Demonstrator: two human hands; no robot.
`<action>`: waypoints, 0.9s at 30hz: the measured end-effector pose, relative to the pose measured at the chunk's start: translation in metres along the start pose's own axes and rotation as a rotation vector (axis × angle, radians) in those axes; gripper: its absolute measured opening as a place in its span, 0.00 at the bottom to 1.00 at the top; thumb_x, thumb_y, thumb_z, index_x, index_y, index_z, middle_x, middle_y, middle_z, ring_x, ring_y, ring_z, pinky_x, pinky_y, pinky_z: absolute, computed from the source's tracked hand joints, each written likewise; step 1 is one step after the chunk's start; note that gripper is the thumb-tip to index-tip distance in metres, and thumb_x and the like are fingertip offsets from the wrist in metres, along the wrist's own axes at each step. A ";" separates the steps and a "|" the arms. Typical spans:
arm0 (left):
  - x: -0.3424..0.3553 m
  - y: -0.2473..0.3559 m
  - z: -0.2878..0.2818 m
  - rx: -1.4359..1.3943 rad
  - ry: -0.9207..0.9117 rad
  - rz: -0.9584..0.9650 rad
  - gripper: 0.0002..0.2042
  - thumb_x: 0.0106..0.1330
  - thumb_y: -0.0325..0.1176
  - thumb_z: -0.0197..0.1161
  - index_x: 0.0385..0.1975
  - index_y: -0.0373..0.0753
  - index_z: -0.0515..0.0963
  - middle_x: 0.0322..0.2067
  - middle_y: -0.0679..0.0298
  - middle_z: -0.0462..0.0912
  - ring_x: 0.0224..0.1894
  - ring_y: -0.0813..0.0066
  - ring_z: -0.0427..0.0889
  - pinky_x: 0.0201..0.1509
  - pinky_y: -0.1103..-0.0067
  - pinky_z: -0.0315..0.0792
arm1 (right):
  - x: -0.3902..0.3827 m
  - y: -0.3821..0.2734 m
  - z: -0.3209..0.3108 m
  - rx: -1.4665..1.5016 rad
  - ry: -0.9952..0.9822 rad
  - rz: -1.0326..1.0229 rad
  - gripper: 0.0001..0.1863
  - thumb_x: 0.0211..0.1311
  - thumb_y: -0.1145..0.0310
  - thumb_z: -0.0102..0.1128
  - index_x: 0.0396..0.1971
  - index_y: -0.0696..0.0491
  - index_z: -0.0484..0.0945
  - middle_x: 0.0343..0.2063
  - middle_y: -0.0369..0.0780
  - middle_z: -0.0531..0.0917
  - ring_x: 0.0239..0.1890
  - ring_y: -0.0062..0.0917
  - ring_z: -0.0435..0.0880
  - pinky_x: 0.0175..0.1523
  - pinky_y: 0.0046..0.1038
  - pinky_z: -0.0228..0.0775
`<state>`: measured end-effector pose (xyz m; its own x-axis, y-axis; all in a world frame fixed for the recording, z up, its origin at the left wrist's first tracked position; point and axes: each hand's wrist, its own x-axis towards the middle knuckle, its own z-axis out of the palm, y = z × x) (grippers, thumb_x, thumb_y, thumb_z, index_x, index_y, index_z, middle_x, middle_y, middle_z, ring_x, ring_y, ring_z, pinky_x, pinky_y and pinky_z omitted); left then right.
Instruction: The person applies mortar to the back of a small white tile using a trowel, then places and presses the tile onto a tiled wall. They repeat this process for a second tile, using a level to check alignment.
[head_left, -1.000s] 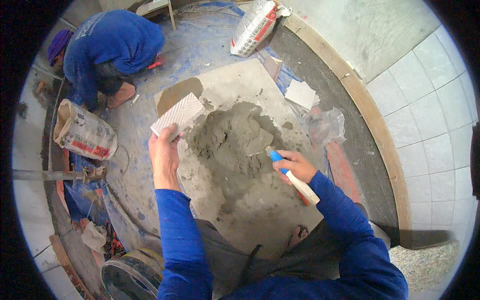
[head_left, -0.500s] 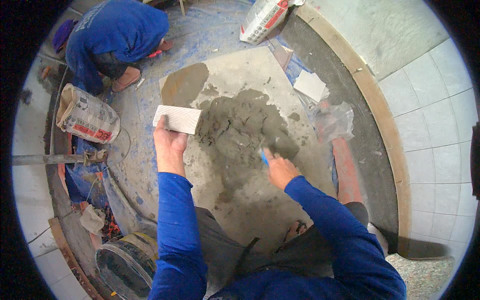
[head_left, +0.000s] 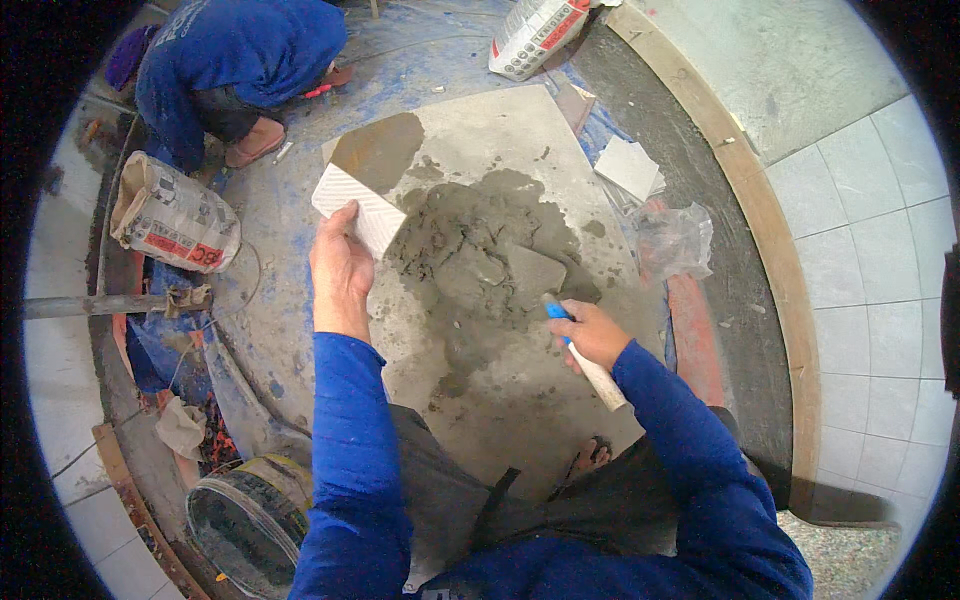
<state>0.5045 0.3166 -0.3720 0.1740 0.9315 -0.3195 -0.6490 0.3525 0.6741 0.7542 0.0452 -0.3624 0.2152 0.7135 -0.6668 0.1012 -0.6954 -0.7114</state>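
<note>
My left hand (head_left: 338, 268) holds a small white ribbed tile (head_left: 358, 207) by its near edge, just left of a heap of wet grey mortar (head_left: 470, 250). My right hand (head_left: 592, 335) grips a trowel (head_left: 560, 310) by its blue and white handle. The trowel's flat blade lies in the mortar heap and is smeared grey. The mortar sits on a large pale board (head_left: 520, 140) lying on the floor. Both my sleeves are blue.
Another person in blue (head_left: 235, 60) crouches at the upper left. A cement sack (head_left: 172, 215) lies at the left, another sack (head_left: 535, 35) at the top. A bucket (head_left: 250, 520) stands lower left. A spare white tile (head_left: 628, 165), a plastic bag (head_left: 675, 240) and a curved wooden edge (head_left: 760, 210) are on the right.
My left hand with the tile shifted slightly nearer the mortar. The trowel in my right hand pushed into the heap, its blade now lying flat in it. The view moved closer.
</note>
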 end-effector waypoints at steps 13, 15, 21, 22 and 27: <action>-0.018 0.014 0.001 0.080 -0.109 -0.095 0.25 0.63 0.19 0.53 0.63 0.37 0.70 0.57 0.58 0.80 0.59 0.57 0.81 0.66 0.61 0.76 | 0.094 0.008 0.059 0.742 -0.226 0.207 0.10 0.68 0.63 0.63 0.37 0.54 0.75 0.24 0.38 0.80 0.17 0.26 0.78 0.20 0.31 0.73; -0.015 0.015 -0.005 0.103 -0.112 -0.121 0.26 0.61 0.18 0.53 0.63 0.37 0.70 0.57 0.58 0.80 0.59 0.57 0.80 0.66 0.60 0.75 | 0.089 0.006 0.057 0.702 -0.277 0.139 0.10 0.69 0.64 0.62 0.39 0.54 0.75 0.24 0.37 0.80 0.16 0.25 0.77 0.20 0.30 0.71; -0.006 0.016 -0.022 -0.019 -0.207 -0.217 0.31 0.55 0.17 0.52 0.65 0.37 0.70 0.58 0.58 0.80 0.58 0.55 0.80 0.68 0.61 0.74 | 0.029 -0.022 0.026 0.580 -0.322 -0.126 0.16 0.72 0.66 0.60 0.54 0.55 0.71 0.28 0.35 0.79 0.18 0.20 0.76 0.20 0.26 0.68; -0.006 0.015 -0.021 -0.006 -0.206 -0.214 0.32 0.54 0.18 0.51 0.64 0.35 0.70 0.58 0.57 0.80 0.59 0.55 0.80 0.69 0.61 0.73 | 0.021 -0.028 0.022 0.560 -0.307 -0.198 0.20 0.72 0.66 0.60 0.59 0.56 0.70 0.29 0.35 0.78 0.19 0.19 0.76 0.21 0.26 0.69; -0.019 0.001 0.004 -0.161 -0.426 -0.380 0.35 0.53 0.16 0.49 0.68 0.28 0.64 0.62 0.52 0.77 0.63 0.55 0.78 0.70 0.64 0.71 | 0.005 -0.041 0.009 0.156 0.031 -0.565 0.32 0.68 0.68 0.65 0.69 0.59 0.67 0.42 0.43 0.82 0.39 0.27 0.85 0.45 0.31 0.79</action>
<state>0.5036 0.3000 -0.3621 0.6769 0.7083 -0.2006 -0.5813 0.6815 0.4446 0.7425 0.0783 -0.3390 0.1977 0.9655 -0.1693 0.0647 -0.1852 -0.9806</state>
